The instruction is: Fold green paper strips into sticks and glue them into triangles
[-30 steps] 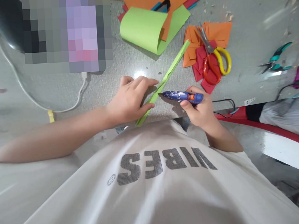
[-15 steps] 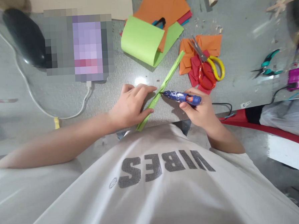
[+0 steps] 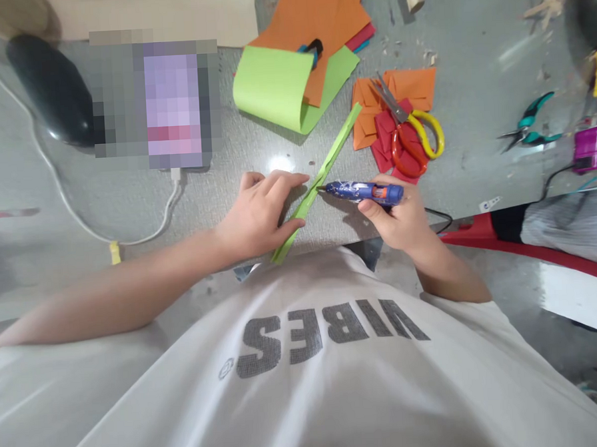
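A narrow folded strip of light green paper (image 3: 335, 147) lies slantwise on the grey table. My left hand (image 3: 264, 212) rests over its lower part, fingers spread, the thumb on the strip and the index fingertip by its edge. In my right hand (image 3: 395, 215) is a thick blue pen (image 3: 349, 191) with white markings and an orange part inside. The pen's tip touches or nearly touches the middle of the strip. Above the strip, a curled sheet of green paper (image 3: 274, 85) partly covers sheets of orange paper (image 3: 307, 13).
Red-and-yellow-handled scissors (image 3: 416, 134) lie on folded orange (image 3: 411, 87) and red paper pieces. Teal pliers (image 3: 528, 128) and a purple device (image 3: 592, 148) are at the right. On the left are a black rounded object (image 3: 51, 90), a blurred-out phone-like object (image 3: 172, 103) and a white cable (image 3: 56, 183).
The view has shifted slightly, so the table things sit a little differently in the picture. Both hands, the pen and the strip keep nearly the same arrangement.
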A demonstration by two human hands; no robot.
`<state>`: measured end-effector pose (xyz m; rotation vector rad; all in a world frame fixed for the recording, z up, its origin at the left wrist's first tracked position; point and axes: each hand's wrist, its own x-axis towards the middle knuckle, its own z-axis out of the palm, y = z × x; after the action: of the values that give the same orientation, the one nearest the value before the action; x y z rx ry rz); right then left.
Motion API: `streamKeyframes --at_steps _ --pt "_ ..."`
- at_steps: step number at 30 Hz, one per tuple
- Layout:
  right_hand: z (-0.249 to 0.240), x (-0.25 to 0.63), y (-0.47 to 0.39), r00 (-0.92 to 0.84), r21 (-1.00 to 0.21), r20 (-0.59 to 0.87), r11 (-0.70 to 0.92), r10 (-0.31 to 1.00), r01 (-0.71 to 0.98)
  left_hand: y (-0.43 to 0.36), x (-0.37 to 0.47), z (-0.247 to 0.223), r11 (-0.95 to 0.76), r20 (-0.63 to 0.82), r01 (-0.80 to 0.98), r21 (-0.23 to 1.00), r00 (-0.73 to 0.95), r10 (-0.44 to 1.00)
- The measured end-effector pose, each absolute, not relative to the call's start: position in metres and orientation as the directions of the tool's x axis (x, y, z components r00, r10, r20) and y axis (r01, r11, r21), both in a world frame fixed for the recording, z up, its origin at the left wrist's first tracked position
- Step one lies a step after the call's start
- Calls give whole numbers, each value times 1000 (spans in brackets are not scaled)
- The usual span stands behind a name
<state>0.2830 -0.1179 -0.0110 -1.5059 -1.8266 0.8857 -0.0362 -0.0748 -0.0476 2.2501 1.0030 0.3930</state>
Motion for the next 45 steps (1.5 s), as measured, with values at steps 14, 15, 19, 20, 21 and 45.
streamKeyframes --at_steps 14,15,19,20,21,45 --pt "-21 284 -111 -80 -714 57 96 995 694 -74 -38 -42 -485 -31 583 652 659 751" --pt "-21 284 -110 -68 -712 60 90 996 696 -74 -38 -41 -483 -39 587 649 660 750" --pt "-22 288 -104 -48 -698 80 91 996 710 -74 -39 -41 -487 -35 585 648 662 749" --pt "-22 289 -102 -47 -697 88 95 995 711 -74 -39 -41 -491 -28 582 648 663 748" --pt "-22 290 -100 -45 -698 94 98 995 710 -74 -40 -42 -496 -23 580 646 664 748" --pt "-20 314 -74 13 -728 141 95 990 679 -74 -42 -40 -500 -9 588 636 653 757"
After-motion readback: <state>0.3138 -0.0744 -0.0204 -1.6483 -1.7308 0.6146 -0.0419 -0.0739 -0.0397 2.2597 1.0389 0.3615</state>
